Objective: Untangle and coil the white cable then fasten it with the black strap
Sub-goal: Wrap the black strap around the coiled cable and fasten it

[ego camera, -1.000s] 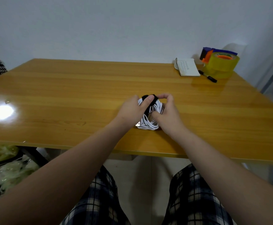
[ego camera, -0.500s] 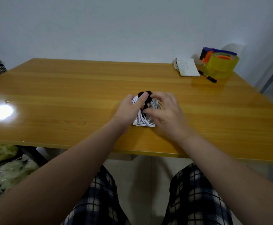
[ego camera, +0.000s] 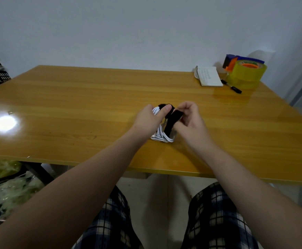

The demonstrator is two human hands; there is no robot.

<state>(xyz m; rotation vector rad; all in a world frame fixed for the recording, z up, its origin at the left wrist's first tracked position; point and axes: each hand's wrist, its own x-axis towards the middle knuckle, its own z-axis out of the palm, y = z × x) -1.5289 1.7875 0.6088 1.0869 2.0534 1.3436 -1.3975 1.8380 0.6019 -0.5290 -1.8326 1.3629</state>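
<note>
1. Far left: lamp glare [ego camera: 4, 123] on the wooden table [ego camera: 74, 97]; not part of the task.
2. Left hand [ego camera: 147, 121]: closed over the left side of the white cable [ego camera: 161, 136], thumb pressed on the far end of the black strap [ego camera: 170, 123]. Coil pinned against the tabletop, near the front edge and roughly at mid-width.
3. Cable: already gathered into a compact bundle of parallel loops. Long axis running from near edge to far edge, tilted slightly left at the far end. Near loop ends fanned out toward the viewer; a small plug end apparently at the near left corner, too small to confirm.
4. Strap: laid lengthwise over the bundle, free end lifted up and to the right.
5. Right hand [ego camera: 189, 119]: fingers curled shut, pinching the strap's free end just right of the coil.
6. Step in hand, judged: fastening. Best done by keeping the left thumb firm as anchor, drawing the free end taut, wrapping it squarely across the loops, then pressing it flat onto itself. Slack or a skewed wrap likely to let the near loops splay.
7. Far right: notebook [ego camera: 209, 77], marker [ego camera: 231, 86] and tape dispenser [ego camera: 245, 69], well apart from the work.
</note>
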